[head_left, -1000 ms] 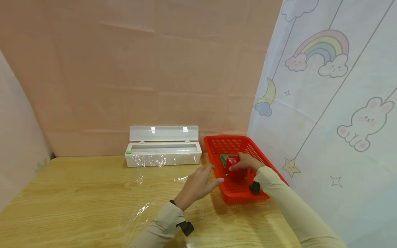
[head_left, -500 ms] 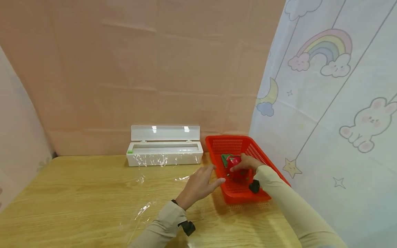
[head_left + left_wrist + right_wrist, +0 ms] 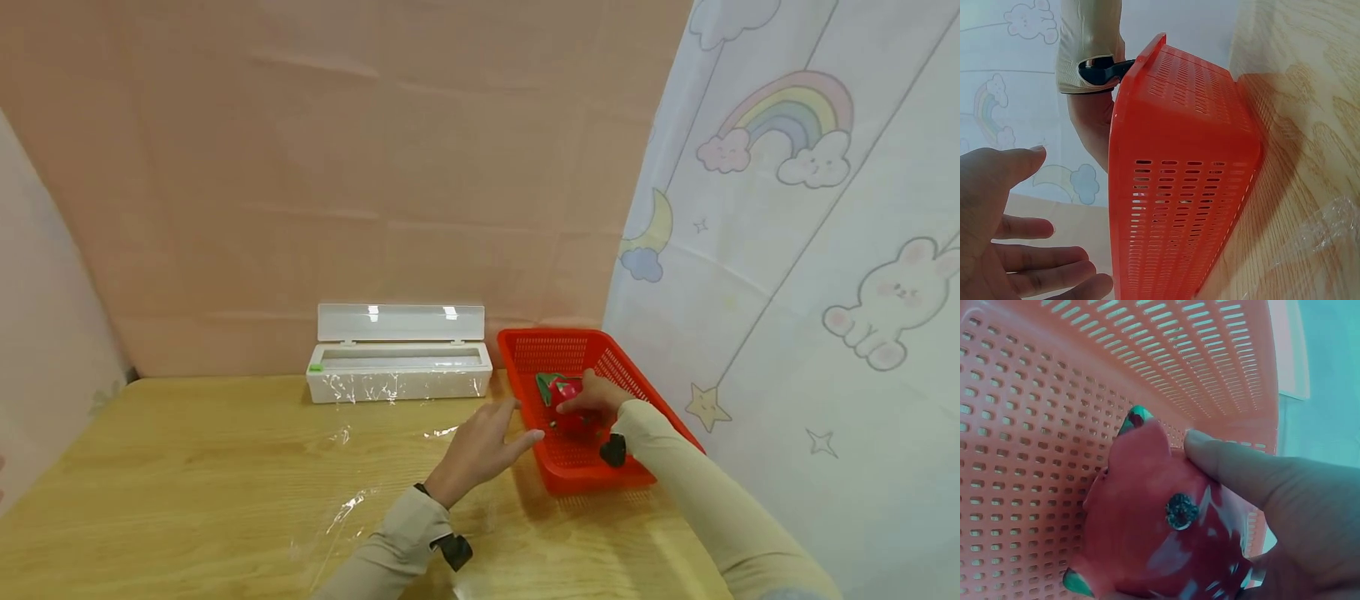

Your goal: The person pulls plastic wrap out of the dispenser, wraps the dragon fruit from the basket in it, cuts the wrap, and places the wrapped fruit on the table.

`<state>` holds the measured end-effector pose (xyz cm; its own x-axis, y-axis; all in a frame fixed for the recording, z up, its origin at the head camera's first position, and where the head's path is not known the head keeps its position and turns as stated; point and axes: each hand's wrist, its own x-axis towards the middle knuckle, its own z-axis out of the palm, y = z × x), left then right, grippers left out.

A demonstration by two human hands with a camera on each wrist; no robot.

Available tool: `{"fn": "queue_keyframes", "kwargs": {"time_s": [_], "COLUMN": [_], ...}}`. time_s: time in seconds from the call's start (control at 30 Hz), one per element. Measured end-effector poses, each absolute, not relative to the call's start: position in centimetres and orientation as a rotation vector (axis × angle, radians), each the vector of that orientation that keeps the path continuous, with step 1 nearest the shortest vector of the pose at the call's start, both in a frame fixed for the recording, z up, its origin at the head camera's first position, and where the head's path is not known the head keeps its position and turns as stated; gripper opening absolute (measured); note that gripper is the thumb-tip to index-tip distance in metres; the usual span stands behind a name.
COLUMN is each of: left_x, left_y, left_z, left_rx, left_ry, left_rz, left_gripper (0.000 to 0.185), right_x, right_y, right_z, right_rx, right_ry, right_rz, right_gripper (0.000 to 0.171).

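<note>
A dragon fruit (image 3: pixel 1147 512), pinkish red with green-tipped scales and a dark round spot, is in the red basket (image 3: pixel 566 482). My right hand (image 3: pixel 600 395) reaches into the basket and grips the fruit, thumb along one side; the other fingers are mostly hidden behind it. Shiny highlights on the fruit's side look like clear film. Beside the fruit in the head view is a green pointed piece (image 3: pixel 543 388); whether it belongs to this fruit I cannot tell. My left hand (image 3: pixel 480 446) hovers just left of the basket, fingers apart and holding nothing.
A white cling film dispenser (image 3: pixel 400 385) stands at the back of the wooden table (image 3: pixel 187 483), its clear lid (image 3: pixel 400 322) raised. Transparent film (image 3: pixel 1319 234) lies on the tabletop in front of it. A printed cloth wall (image 3: pixel 795 333) rises close to the basket's right side.
The head view has shifted very slightly. Both hands and the dragon fruit keep nearly the same places relative to the basket.
</note>
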<state>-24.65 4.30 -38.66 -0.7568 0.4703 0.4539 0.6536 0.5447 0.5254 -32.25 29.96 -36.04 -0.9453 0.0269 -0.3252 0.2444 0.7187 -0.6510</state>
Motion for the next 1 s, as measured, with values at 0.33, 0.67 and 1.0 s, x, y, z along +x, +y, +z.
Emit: {"fn": "queue_keyframes", "kwargs": {"time_s": [0.33,0.67,1.0], "left_x": [-24.5,-24.5,-24.3], "left_y": [4.7,4.7,5.1], "left_z": [-38.6,-38.9,-38.8], "left_rx": [-0.949,-0.921,-0.94], "left_ry": [-2.519,-2.525,-2.506], "left_rz": [-0.994,-1.016,-1.024], "left_gripper": [0.054,0.052,0.054], "right_x": [-32.0,-31.2,-30.5], "right_y": [31.0,31.8,32.0], "right_z": [-36.0,-35.6,-34.2], "right_rx": [0.16,0.133,0.086], "right_ry": [2.702,2.627,2.681], "right_rz": [-1.001,-1.124,-1.133], "right_gripper": [0.069,0.068,0.076]}}
